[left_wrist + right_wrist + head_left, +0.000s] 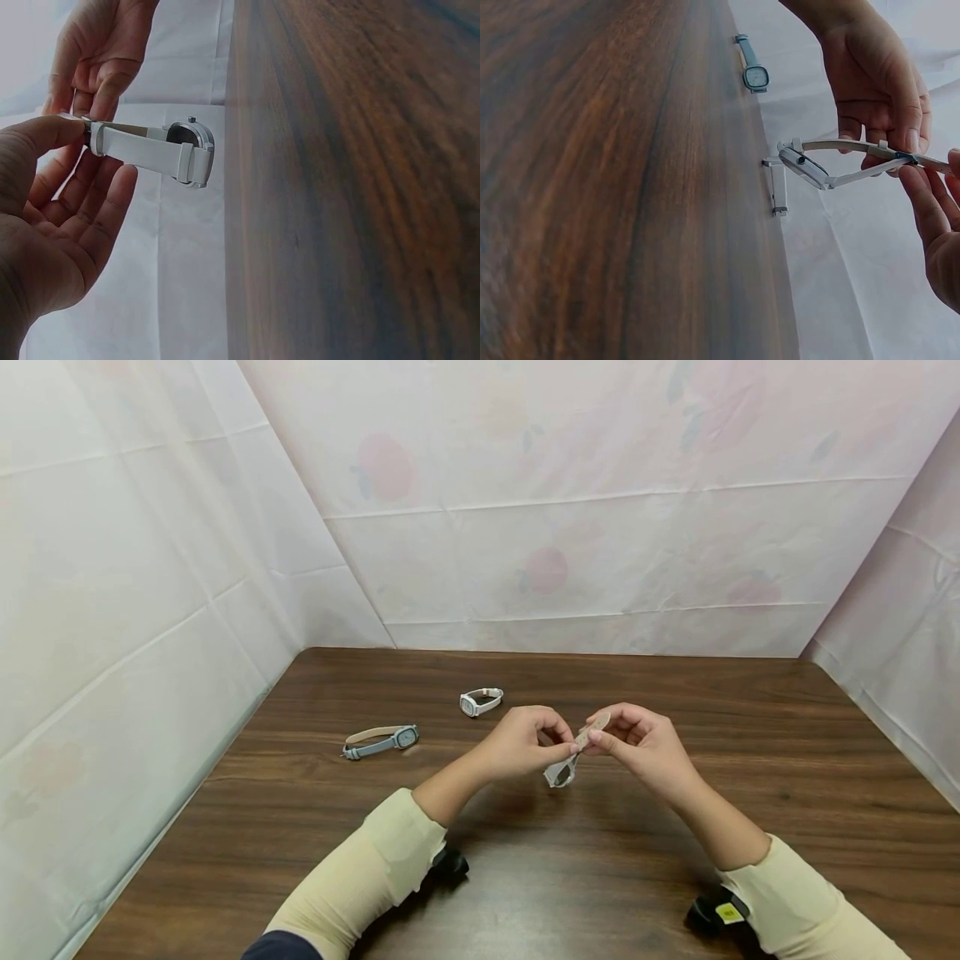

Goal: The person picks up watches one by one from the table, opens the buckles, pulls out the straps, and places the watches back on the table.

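Between both hands a white-strapped wristwatch [561, 772] is held up over the table, its case hanging lowest and its strap looped. My left hand [522, 743] pinches the strap by the buckle between thumb and fingers. The right hand [643, 745] pinches the strap's free end, which points up and right in the head view. In the left wrist view the watch [196, 154] shows its silver case edge and crown. From the right wrist, the buckle [906, 158] sits between the two hands' fingertips, with both strap halves meeting there.
On the brown wooden table [570, 877] lie two more watches: a white one [481, 702] behind the left hand, and a blue-strapped one [381, 741] farther left. A pale fruit-patterned curtain [600, 527] encloses the back and sides.
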`<state>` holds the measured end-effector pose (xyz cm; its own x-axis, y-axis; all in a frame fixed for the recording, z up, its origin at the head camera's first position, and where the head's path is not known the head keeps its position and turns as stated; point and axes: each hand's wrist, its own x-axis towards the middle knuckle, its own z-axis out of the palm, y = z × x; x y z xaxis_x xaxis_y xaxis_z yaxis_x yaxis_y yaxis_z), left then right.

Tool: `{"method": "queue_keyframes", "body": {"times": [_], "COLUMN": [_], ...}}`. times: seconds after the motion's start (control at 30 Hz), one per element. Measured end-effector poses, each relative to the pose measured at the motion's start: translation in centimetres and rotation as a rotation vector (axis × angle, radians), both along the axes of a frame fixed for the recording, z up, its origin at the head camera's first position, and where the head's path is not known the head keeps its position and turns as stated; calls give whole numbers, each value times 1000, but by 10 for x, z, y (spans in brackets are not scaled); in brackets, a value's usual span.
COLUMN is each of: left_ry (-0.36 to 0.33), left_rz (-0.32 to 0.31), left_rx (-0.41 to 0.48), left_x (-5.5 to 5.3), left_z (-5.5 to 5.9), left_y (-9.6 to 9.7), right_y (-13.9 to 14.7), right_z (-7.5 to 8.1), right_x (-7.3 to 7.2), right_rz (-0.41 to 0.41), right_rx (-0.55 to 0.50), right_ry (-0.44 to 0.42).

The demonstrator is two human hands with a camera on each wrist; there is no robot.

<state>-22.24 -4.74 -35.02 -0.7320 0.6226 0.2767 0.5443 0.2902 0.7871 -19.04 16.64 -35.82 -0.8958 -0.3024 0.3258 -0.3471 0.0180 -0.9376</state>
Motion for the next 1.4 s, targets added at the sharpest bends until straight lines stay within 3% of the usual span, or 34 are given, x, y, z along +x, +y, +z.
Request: {"method": "queue_keyframes", "body": {"times": [0.37,0.57,0.77,1.1,1.3,1.4], "left_ry": [56,42,5,49,88,45], "left_rz": [-3,25,29,18,18,22], "left_rx": [-13,-13,48,62,42,48], "left_x": [-2,-1,0,0,-1,0], "left_z": [-3,-2,-2,-4,-4,-4], "left_y": [0,-2,-1,1,3,2], "right_y": [-2,-1,-1,-4,-5,-5], "right_z": [-1,-2,0,-1,-1,0], "right_x": [0,-2,-2,-1,-1,-1], "right_rz": [3,8,35,6,4,14], "right_rx": [-42,-86,-99,-59,-92,-126], "right_ry": [5,22,23,26,40,46]}}
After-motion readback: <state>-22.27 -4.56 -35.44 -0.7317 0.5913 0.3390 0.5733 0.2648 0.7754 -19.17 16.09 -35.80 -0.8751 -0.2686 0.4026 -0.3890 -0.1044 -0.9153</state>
